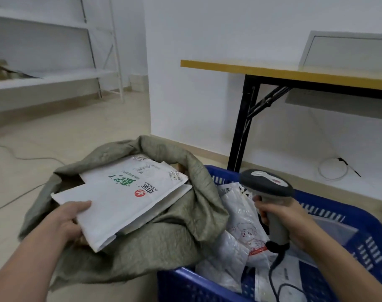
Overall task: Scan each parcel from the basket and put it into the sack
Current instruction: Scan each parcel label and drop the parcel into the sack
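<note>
My left hand [71, 219] grips the near corner of a flat white parcel [124, 199] with green and red print, held over the open mouth of the grey-green sack [181, 232] on the floor. Another white envelope lies under it in the sack. My right hand [281, 221] grips the handle of a grey barcode scanner [266, 186], its head pointing left above the blue plastic basket [349, 214]. Several white plastic parcels [244, 232] lie in the basket.
A yellow-topped folding table [294, 73] with black legs stands against the white wall behind the basket. White metal shelving [55, 79] is at the far left. Cables trail across the tiled floor [66, 136].
</note>
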